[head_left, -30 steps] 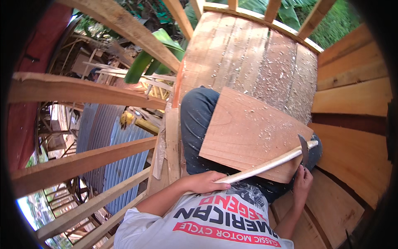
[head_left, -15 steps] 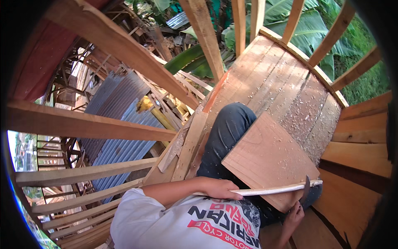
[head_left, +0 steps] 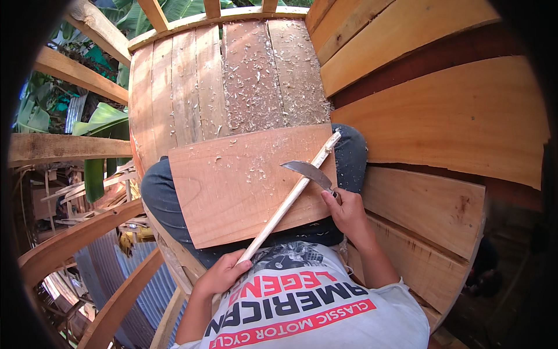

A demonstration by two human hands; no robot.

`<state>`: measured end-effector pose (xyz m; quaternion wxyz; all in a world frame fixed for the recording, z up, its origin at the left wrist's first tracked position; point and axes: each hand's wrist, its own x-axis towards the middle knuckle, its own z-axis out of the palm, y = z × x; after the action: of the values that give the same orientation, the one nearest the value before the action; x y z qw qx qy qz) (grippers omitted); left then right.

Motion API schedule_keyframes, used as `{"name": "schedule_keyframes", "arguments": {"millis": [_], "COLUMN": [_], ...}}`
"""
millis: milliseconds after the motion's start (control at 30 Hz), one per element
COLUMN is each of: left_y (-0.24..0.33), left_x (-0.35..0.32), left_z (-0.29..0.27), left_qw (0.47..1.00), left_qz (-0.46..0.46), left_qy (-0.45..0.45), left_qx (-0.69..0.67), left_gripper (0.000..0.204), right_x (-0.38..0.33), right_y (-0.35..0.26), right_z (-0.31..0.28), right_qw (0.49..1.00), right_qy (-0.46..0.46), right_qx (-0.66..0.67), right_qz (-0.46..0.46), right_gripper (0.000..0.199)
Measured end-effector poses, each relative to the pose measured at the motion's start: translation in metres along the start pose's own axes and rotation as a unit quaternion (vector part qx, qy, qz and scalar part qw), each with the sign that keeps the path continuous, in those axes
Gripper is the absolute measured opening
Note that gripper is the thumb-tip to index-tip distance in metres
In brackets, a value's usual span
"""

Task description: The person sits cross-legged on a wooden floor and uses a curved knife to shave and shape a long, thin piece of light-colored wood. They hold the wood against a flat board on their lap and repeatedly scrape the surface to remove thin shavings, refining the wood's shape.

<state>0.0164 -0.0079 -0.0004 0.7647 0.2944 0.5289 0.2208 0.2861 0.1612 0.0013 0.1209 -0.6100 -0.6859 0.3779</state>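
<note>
My left hand [head_left: 224, 272] is closed around the near end of a pale, narrow wooden stick [head_left: 279, 212]. The stick slants up and to the right, over a flat wooden board [head_left: 232, 189] lying across my lap. My right hand [head_left: 349, 216] grips a knife by its handle, which the fingers mostly hide. The curved, dark-grey blade [head_left: 307, 171] of the knife crosses the stick below its far tip, its point toward the left. Whether the edge bites into the wood I cannot tell. Small shavings are scattered over the board.
Ahead, a plank floor [head_left: 180, 87] is strewn with wood shavings [head_left: 253, 75]. Wooden rails [head_left: 81, 75] stand along the left and far sides. A plank wall [head_left: 442, 116] rises on the right. Beyond the rails lie corrugated metal sheets [head_left: 110, 273] and scrap wood.
The view has swung round, so the board and floor now sit squarely ahead. The knife has shifted along the stick, away from its far tip. Both hands keep their hold.
</note>
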Motion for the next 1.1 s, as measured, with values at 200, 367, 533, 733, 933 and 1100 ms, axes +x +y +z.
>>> {"name": "schedule_keyframes", "arguments": {"millis": [200,367,533,733,933,1100], "left_y": [-0.015,-0.019,-0.018,0.037,0.140,0.116], "left_x": [-0.006,0.000,0.003,-0.039,-0.048,-0.061], "left_z": [-0.004,-0.005,-0.004,-0.015,-0.007,-0.031], "left_qw": [1.000,0.999,0.995,0.993,0.892,0.926], "left_qz": [0.005,0.038,0.024,0.009,0.213,0.222], "left_qy": [0.004,-0.002,-0.038,0.032,-0.015,0.022], "left_qx": [-0.001,-0.030,-0.087,0.112,0.399,0.305], "left_gripper": [0.033,0.034,0.036,0.042,0.040,0.035], "right_x": [0.014,0.020,0.018,0.000,-0.047,-0.029], "right_y": [0.012,0.005,0.015,-0.015,-0.030,-0.058], "right_z": [-0.005,-0.010,-0.007,-0.030,-0.076,-0.096], "right_qw": [0.998,0.993,0.988,0.973,0.893,0.914], "right_qy": [0.050,0.086,0.110,0.193,0.367,0.375], "right_qx": [-0.012,-0.072,-0.106,-0.078,0.220,0.010], "right_qz": [0.032,0.025,0.031,-0.099,-0.138,-0.152], "right_gripper": [0.043,0.043,0.044,0.045,0.045,0.042]}}
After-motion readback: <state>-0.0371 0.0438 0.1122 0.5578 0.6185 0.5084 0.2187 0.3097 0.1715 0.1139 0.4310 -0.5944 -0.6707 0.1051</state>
